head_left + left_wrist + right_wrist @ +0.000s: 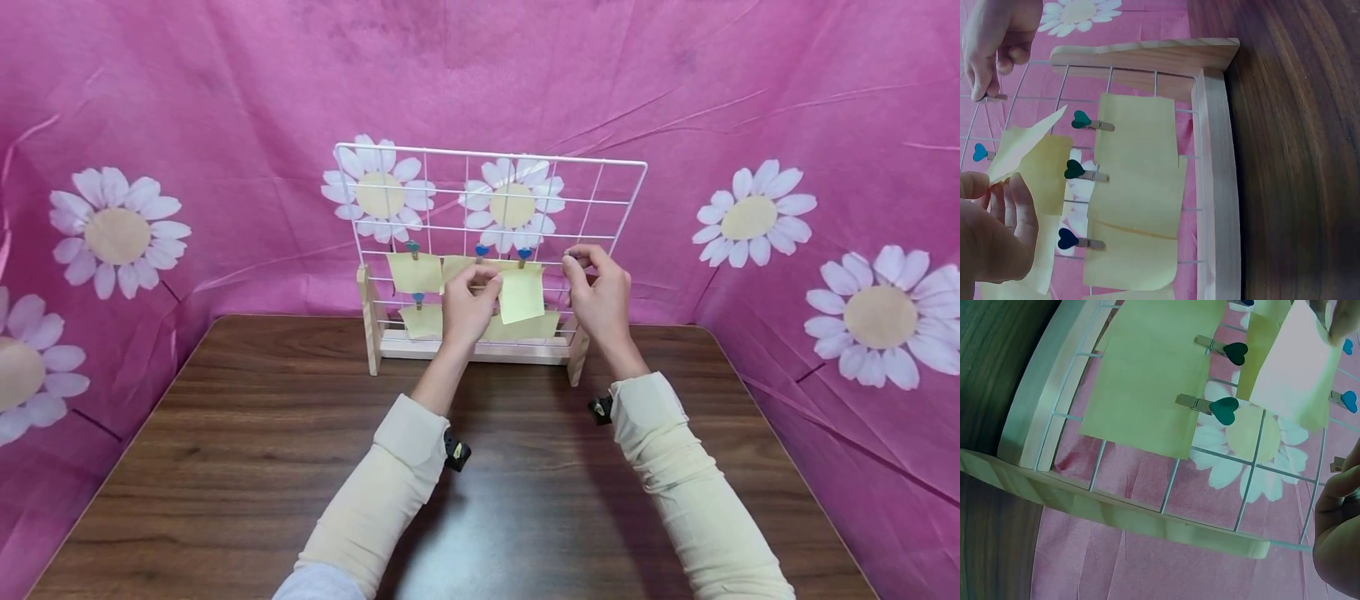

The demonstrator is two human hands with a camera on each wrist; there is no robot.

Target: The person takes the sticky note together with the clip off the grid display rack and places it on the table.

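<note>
My left hand pinches the edge of a yellow paper note, which tilts away from the white wire grid in the left wrist view. A blue heart-topped clip sits at that note's top edge. Farther right, my right hand pinches a small wooden clip between thumb and fingertips, right by the grid's wires. Whether this clip bites on a wire I cannot tell. More yellow notes hang on the grid from green heart clips and dark blue heart clips. My left hand partly hides them in the head view.
The grid stands in a light wooden base with an upright at each side. It rests near the back of a dark brown wooden table. Pink cloth with white daisies hangs behind and at both sides.
</note>
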